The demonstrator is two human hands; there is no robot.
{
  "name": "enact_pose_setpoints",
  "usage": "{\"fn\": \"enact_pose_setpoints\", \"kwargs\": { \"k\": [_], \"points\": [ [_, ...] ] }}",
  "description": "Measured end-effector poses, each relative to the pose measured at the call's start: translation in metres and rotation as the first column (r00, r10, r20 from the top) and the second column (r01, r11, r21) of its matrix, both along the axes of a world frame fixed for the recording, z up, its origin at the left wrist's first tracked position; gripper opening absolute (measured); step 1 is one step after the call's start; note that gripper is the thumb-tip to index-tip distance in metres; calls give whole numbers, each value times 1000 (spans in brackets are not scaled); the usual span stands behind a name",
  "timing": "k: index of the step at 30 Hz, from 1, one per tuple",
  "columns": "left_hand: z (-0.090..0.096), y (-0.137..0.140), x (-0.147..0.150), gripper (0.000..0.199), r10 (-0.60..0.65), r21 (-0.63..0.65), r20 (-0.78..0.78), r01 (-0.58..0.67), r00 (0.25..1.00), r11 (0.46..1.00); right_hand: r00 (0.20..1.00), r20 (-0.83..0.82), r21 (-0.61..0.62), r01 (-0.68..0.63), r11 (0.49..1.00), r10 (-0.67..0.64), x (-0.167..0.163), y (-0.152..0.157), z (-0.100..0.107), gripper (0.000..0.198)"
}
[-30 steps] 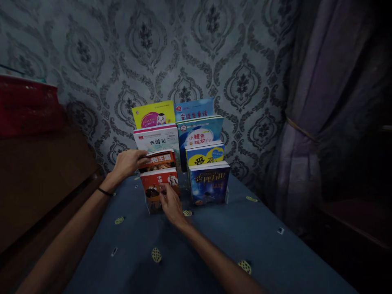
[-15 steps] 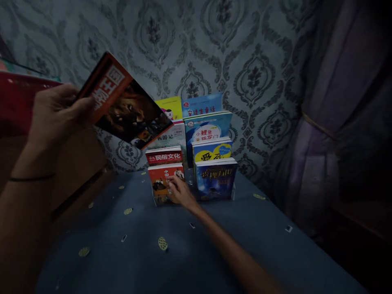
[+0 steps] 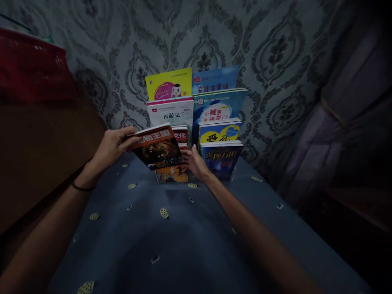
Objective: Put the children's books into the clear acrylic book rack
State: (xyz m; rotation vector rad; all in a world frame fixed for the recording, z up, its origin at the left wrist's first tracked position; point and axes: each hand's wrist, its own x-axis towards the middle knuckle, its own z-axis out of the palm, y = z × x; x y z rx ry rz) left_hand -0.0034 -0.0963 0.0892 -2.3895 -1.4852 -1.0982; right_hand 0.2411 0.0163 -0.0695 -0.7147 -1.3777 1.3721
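My left hand grips the upper left corner of a thin book with a lion on its dark cover, thumb in front. The lion book is tilted before the left column of a tiered stand, hiding most of an orange-red book and part of a red book. At its right edge is my right hand, thumb raised and fingers stretched out; whether the fingertips touch the book, I cannot tell. Close to that hand stands a dark blue book in the right column.
Behind stand a yellow book, a white book, and several blue ones, including a blue-and-yellow book. The stand is on a blue patterned tablecloth. A brown box with a red bag is left; a curtain hangs right.
My left hand has brought the lion book down and right, to the front of the stand. The right hand has moved from the orange-red book's front to the lion book's right edge. The view has shifted.
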Motion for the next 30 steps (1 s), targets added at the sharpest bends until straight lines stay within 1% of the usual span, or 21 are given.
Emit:
{"fn": "enact_pose_setpoints", "kwargs": {
  "k": [2,5,6,8,11,14,17,20,23,27,30],
  "points": [
    [-12,6,4,26,2,8,-57,-2,998,1000,1000,10,22,12,1000,-12,2,-1,0,81],
    [-26,15,6,26,-13,44,-78,16,997,999,997,-2,58,73,996,-73,1,-4,-3,84],
    [-29,18,6,26,-20,50,-70,24,997,998,996,1,80,94,992,-95,1,-5,-5,84],
    [-35,22,6,26,-35,52,-50,37,998,998,989,23,165,138,977,-143,0,-9,-7,82],
    [-41,26,8,28,-49,61,-41,52,998,997,964,71,340,219,915,-257,-1,-19,-6,75],
    [-46,27,12,30,-45,78,-73,51,996,996,929,124,458,258,851,-349,-1,-27,-5,69],
    [-54,27,19,28,-43,79,-120,53,992,996,912,172,511,240,825,-372,2,-31,-9,61],
    [-61,28,22,27,-45,105,-155,62,987,993,904,204,555,210,805,-376,5,-27,-18,46],
    [-66,31,22,27,-52,132,-176,76,983,988,882,205,608,225,762,-424,6,-20,-29,40],
    [-68,35,19,27,-76,138,-201,105,977,985,799,203,660,316,682,-566,3,-18,-40,34],
    [-66,39,18,26,-78,103,-230,104,970,989,732,221,689,351,635,-644,0,-22,-44,30]
  ]
}}
